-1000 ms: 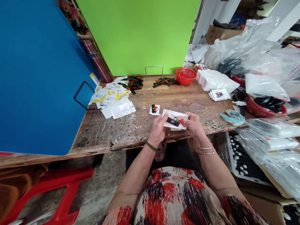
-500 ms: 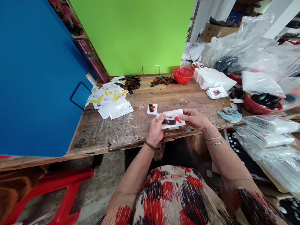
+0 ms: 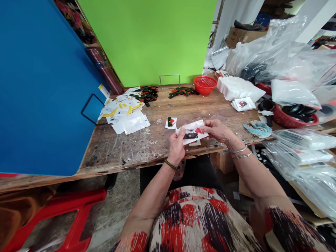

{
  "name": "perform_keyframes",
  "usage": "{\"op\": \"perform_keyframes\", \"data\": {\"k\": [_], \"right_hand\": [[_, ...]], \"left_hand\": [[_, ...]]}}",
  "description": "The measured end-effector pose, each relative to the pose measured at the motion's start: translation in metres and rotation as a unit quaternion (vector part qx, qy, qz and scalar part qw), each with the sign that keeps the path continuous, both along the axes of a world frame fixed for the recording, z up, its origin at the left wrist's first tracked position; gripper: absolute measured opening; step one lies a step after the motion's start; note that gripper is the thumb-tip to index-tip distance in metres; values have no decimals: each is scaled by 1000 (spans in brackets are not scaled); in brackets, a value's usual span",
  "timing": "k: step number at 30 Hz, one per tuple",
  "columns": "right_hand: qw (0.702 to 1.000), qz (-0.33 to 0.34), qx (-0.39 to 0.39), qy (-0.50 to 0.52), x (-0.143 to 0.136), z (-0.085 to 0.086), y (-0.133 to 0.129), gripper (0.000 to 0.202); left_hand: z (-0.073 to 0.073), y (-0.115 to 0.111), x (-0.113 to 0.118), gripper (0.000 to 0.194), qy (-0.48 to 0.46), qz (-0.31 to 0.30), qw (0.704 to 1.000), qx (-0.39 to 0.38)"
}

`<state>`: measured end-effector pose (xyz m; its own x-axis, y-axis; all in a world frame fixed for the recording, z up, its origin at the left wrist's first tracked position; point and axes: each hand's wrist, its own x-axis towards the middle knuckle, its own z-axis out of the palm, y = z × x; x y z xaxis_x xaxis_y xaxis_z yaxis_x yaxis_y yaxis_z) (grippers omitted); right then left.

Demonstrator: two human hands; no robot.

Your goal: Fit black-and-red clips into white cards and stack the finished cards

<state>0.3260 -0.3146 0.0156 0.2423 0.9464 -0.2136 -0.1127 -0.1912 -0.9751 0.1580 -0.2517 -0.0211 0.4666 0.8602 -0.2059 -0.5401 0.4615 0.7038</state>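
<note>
Between my hands, above the front edge of the wooden table, is a small white plastic packet [image 3: 193, 132] with a black strip and a red piece showing on it. My left hand [image 3: 176, 143] pinches its left end, thumb on top. At its right end my right hand [image 3: 217, 131] has its fingers closed on the packet by the red piece. Just beyond the packet a small white card [image 3: 171, 123] with dark green and orange-red pieces lies on the table. A pale scrap [image 3: 195, 143] lies under the packet, partly hidden.
Left on the table [image 3: 110, 154] lie white and yellow packets [image 3: 123, 109] and a dark green and orange pile [image 3: 148, 94]. A second pile [image 3: 183, 91] and a red basket [image 3: 205, 85] stand at the back. Right are white bags [image 3: 240, 88], a cloth [image 3: 257, 128] and a black-filled red basket [image 3: 294, 117].
The packet has tilted slightly, its right end higher. My right hand has shifted a little left and up along it. Both hands keep hold of it.
</note>
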Motion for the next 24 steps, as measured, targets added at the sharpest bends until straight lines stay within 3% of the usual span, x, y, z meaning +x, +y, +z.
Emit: {"op": "perform_keyframes", "data": {"k": [6,10,15,20,24], "right_hand": [[997,63,-13,49,1,7,-3,37],[999,39,-10,13,4,2,1,33],[1000,24,-12,12,6,3,2,34],[998,57,-20,11,6,10,1,36],[995,59,-28,-75,8,6,4,34]], "left_hand": [[-4,-2,4,48,0,28,1000,8],[-3,-2,2,46,8,26,1000,11],[0,5,-5,44,58,-30,996,55],[-1,4,-5,42,53,-13,996,71],[-4,1,-6,42,65,-86,990,88]]}}
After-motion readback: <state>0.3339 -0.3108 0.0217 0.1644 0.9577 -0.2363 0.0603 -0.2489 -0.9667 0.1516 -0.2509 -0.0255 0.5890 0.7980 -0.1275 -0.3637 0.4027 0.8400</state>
